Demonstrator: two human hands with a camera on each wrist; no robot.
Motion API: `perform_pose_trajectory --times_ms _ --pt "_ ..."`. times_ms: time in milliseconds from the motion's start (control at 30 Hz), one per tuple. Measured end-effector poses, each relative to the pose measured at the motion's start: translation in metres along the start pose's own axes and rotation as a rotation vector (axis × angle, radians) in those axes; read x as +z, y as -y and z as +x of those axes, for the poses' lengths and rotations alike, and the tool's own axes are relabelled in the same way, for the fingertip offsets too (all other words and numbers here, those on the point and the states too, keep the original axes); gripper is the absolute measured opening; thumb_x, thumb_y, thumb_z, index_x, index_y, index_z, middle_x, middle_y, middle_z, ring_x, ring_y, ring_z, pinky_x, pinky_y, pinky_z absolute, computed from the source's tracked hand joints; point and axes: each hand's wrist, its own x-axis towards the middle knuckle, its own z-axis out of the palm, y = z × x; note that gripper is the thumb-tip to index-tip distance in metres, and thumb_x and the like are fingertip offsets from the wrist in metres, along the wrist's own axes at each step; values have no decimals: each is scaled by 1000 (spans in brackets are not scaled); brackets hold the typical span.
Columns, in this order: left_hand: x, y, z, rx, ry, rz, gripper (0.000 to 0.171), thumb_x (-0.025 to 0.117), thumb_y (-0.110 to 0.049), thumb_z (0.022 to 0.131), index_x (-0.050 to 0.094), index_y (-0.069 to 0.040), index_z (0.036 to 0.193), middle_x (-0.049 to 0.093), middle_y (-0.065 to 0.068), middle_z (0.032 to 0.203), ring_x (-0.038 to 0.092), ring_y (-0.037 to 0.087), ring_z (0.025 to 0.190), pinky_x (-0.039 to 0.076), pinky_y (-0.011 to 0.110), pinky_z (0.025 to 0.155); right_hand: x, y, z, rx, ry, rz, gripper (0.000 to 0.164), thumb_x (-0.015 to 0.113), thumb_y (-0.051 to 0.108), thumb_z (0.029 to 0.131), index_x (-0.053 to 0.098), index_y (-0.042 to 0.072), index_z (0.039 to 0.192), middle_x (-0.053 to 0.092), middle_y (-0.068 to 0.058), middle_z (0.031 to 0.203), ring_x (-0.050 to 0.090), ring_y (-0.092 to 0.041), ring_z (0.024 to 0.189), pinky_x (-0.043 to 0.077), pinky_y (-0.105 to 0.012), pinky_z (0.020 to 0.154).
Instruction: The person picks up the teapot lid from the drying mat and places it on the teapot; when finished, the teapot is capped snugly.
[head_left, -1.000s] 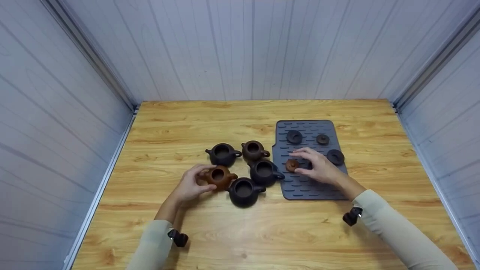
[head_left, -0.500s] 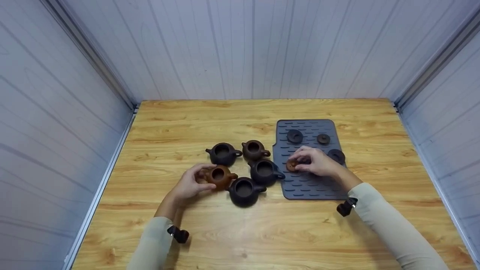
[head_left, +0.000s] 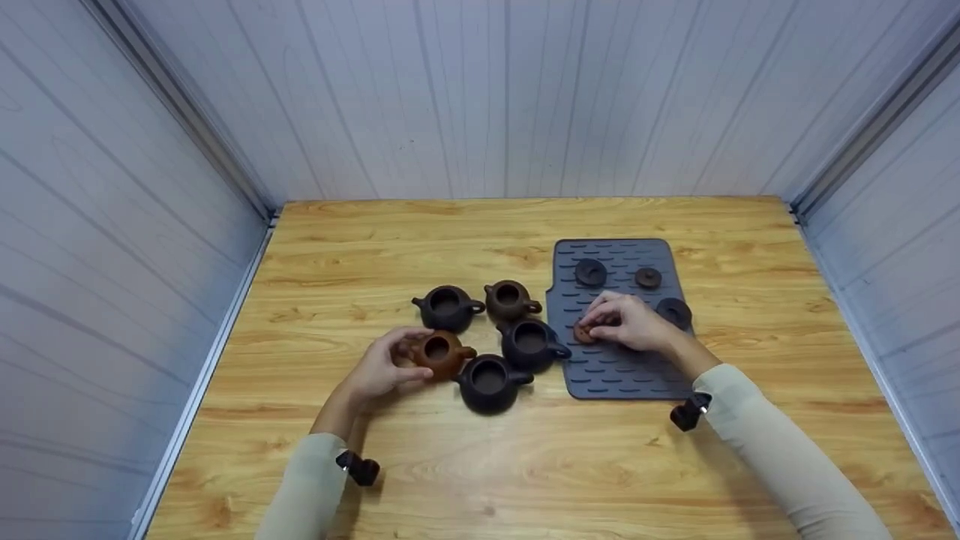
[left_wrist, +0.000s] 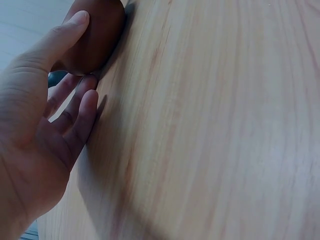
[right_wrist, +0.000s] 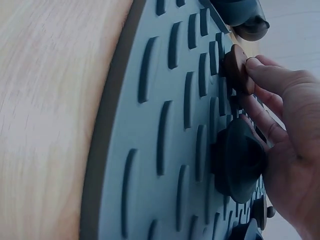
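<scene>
My left hand (head_left: 381, 366) holds a reddish-brown teapot (head_left: 448, 364) without its lid, at the left of a cluster of pots. In the left wrist view the thumb lies on the side of that teapot (left_wrist: 102, 42), with the fingers around it. On a grey ridged mat, my right hand (head_left: 630, 324) pinches the knob of a reddish-brown teapot lid (head_left: 582, 334) between thumb and fingertips. The right wrist view has this lid (right_wrist: 235, 67) close over the mat's ridges. A dark lid (right_wrist: 237, 160) sits under the right palm, hidden in the head view.
Several dark lidless teapots (head_left: 487, 397) stand close together in the middle of the wooden table (head_left: 525, 472). The grey mat (head_left: 600, 386) lies right of them. More lids, among them a dark one (head_left: 591, 273) and a small brown one (head_left: 648, 278), rest on it. Pale panels (head_left: 480, 97) enclose the table.
My right hand has moved slightly left and down onto the reddish-brown lid, its fingers closing from a wide spread to a pinch on the knob. The left hand stays on the teapot.
</scene>
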Motion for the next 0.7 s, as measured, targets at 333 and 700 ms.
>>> perform_pose_trajectory --times_ms 333,700 --pt "1 -4 0 3 -4 13 67 91 -3 92 63 -1 153 66 27 151 66 23 121 55 27 98 0 0 -1 7 -15 14 13 87 7 98 90 9 110 77 -13 118 73 -24 109 60 -29 97" --pt "3 -5 3 11 -7 14 66 91 -1 90 64 -1 150 68 26 147 64 16 113 51 24 92 -2 13 0 81 -72 119 14 86 8 99 88 8 113 72 -16 118 70 -12 106 60 -21 93"
